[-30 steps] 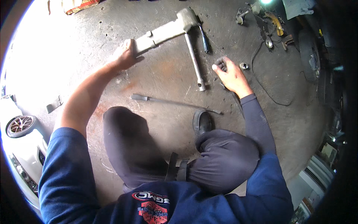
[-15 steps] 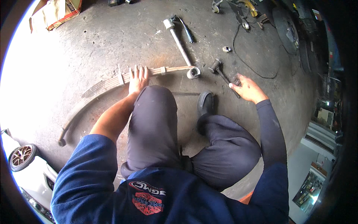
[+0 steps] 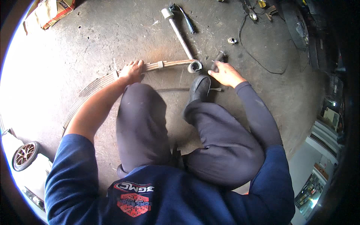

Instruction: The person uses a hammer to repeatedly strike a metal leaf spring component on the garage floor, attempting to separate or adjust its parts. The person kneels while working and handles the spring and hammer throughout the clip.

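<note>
Nearest us, our knees fold over the concrete floor point(image 3: 93, 45), one black shoe point(image 3: 199, 88) planted just below our right fingers. A thin metal rod point(image 3: 170, 89) lies crosswise under that shoe, its tip showing just short of our right wrist.

Our left hand point(image 3: 131, 71) presses on the leaf spring point(image 3: 101, 80), fingers together and laid flat over the stacked leaves. From those fingers the spring's long axis runs in a shallow arc: one way it sweeps left and back toward us, the other way it runs right, ending in its rolled eye point(image 3: 194, 67), which points at our right hand.

Our right hand point(image 3: 225, 74) sits just right of that eye, fingers curled around a dark handle point(image 3: 218, 58); we cannot tell how tight the grip is.

Beyond the eye, a long metal bar point(image 3: 179, 33) angles up and away from our right fingertips. Beside its far end lies a blue-handled tool point(image 3: 187, 22). Farther right, a small metal nut point(image 3: 232, 40) and a black cable point(image 3: 258, 62) rest on the floor.
</note>
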Motion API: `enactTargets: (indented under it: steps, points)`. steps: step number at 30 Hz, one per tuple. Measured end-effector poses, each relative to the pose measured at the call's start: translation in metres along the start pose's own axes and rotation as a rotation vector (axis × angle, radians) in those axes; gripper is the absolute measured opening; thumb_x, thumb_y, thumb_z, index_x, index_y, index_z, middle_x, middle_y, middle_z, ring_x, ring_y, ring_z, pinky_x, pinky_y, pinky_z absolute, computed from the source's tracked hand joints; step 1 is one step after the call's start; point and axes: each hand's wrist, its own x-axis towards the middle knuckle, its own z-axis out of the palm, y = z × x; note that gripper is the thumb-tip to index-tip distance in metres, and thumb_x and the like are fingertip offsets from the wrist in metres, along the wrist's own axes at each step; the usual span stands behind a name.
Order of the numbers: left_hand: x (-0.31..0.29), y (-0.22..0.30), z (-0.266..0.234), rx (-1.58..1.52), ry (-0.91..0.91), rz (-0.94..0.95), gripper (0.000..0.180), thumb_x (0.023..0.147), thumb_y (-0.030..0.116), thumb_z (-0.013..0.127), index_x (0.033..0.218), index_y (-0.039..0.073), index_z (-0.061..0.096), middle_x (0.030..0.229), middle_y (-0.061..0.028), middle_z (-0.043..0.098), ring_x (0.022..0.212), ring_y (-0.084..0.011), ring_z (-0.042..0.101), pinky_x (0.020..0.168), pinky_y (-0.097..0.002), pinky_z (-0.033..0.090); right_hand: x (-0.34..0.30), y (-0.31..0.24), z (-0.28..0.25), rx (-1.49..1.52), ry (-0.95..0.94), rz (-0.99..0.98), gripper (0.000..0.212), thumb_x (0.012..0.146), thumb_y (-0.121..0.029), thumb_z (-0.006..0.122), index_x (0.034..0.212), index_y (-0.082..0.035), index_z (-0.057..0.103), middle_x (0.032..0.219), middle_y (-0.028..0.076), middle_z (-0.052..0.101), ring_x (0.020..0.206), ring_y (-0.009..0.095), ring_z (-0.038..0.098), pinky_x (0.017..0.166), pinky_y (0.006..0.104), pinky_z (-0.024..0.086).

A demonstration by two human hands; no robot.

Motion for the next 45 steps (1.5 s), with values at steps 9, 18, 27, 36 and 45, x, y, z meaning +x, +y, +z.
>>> enactTargets:
  steps: [9,18,27,36,45]
  points:
    - [0.033,0.005,-0.035,0.076,-0.213,0.198,0.067,0.081,0.036,0.084,0.129,0.002,0.051,0.118,-0.0226,0.063,0.114,-0.0422,0.063,0.096,-0.0503,0.052,0.073,-0.001,0.042,0.426,0.091,-0.019,0.043,0.094,-0.04,0.069,0.106,0.001,0.07,0.102,0.026,0.073,0.1,0.04,0.072,0.086,0.0454,0.054]
    - [0.053,0.029,0.002,0.036,-0.167,0.113,0.056,0.094,0.026,0.071,0.133,-0.003,0.044,0.117,-0.0276,0.061,0.11,-0.045,0.064,0.092,-0.0514,0.054,0.077,-0.008,0.046,0.282,0.112,-0.102,0.033,0.079,-0.015,0.076,0.103,0.001,0.062,0.097,0.026,0.071,0.097,0.045,0.069,0.085,0.0511,0.054]
    - [0.051,0.028,-0.001,-0.147,-0.089,0.215,0.035,0.091,0.017,0.073,0.113,0.0,0.052,0.092,-0.0246,0.066,0.091,-0.0441,0.068,0.077,-0.0522,0.055,0.074,-0.007,0.048,0.229,0.223,-0.187,0.024,0.08,-0.012,0.072,0.096,0.002,0.062,0.084,0.024,0.067,0.083,0.041,0.068,0.076,0.0485,0.052]
    - [0.068,-0.014,-0.018,-0.192,0.275,0.178,0.025,0.085,0.007,0.074,0.102,0.002,0.056,0.087,-0.0221,0.066,0.084,-0.0426,0.066,0.075,-0.0519,0.052,0.118,-0.035,-0.003,0.197,0.407,-0.378,0.015,0.088,-0.012,0.067,0.097,0.0,0.067,0.085,0.017,0.071,0.082,0.023,0.069,0.076,0.0393,0.054]
    - [0.095,-0.035,0.011,-0.093,0.319,0.115,0.033,0.09,0.01,0.069,0.116,0.005,0.05,0.104,-0.0254,0.061,0.098,-0.047,0.065,0.082,-0.0538,0.054,0.128,0.024,0.027,0.431,0.252,-0.058,0.022,0.093,-0.02,0.07,0.106,-0.002,0.071,0.096,0.012,0.075,0.088,0.02,0.069,0.083,0.0361,0.055]
